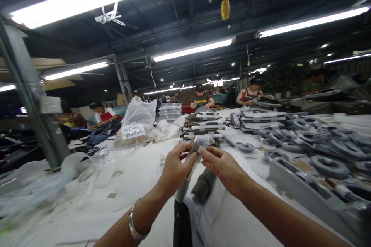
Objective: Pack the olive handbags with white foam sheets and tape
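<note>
Both hands meet in front of me at a long strip wrapped in thin whitish see-through material. My left hand wears a silver bangle on its wrist and pinches the strip from the left. From the right, the thumb and fingers of my right hand pinch the wrapping close to the strip's upper end. Below the hands lies a dark olive fabric piece, partly under more of the pale wrapping. A black piece stands nearest to me; whether these parts are joined cannot be made out.
Stacks of wrapped olive pieces stand behind my hands. Coiled grey straps fill the right side, beside a grey open box. On the left are a labelled plastic bag and loose film. Several people work farther back.
</note>
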A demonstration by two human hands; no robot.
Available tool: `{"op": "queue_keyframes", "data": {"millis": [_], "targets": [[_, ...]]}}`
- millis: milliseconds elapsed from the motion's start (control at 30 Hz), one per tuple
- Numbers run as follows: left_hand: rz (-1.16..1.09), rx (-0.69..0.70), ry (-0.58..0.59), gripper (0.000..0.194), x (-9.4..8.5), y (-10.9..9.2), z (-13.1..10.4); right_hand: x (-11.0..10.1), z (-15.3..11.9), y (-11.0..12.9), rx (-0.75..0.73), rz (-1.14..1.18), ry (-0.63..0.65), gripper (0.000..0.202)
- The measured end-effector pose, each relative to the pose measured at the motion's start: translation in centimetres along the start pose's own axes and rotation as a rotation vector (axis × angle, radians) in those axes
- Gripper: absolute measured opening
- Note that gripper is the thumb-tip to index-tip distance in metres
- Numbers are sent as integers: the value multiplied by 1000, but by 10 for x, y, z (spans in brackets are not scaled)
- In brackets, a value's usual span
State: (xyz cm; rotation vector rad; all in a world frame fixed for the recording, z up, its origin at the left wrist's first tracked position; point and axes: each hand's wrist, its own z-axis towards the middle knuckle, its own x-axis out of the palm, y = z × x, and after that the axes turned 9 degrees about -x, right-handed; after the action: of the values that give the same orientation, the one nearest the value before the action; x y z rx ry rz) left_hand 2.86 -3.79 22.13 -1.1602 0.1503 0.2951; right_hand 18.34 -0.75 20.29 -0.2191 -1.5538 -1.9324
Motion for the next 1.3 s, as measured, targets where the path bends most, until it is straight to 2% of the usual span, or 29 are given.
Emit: {"op": "queue_keyframes", "data": {"millis": [133, 467, 567, 667, 833, 1000, 1200, 1300], "targets": [[64, 13, -47, 16, 0, 0, -2, 2, -3, -3, 14, 47, -9, 34], [38, 3, -171, 23, 9, 0, -6, 6, -15, -16, -45, 61, -82, 39], [63, 31, -206, 17, 10, -1, -9, 6, -16, -17, -52, 53, -113, 37], [163, 144, -269, 9, 11, -4, -14, 6, -16, -18, -55, 57, -124, 37], [460, 508, -355, 12, 11, -4, -20, 6, -17, -20, -66, 101, -103, 36], [601, 649, -261, 18, 6, 0, -18, 4, -20, -21, -27, 173, -120, 38], [684, 653, -136, 18, -1, -2, -18, 2, -19, -23, -7, 195, -118, 38], [743, 630, -104, 24, 1, -3, -23, 1, -16, -25, -30, 188, -95, 39]]}}
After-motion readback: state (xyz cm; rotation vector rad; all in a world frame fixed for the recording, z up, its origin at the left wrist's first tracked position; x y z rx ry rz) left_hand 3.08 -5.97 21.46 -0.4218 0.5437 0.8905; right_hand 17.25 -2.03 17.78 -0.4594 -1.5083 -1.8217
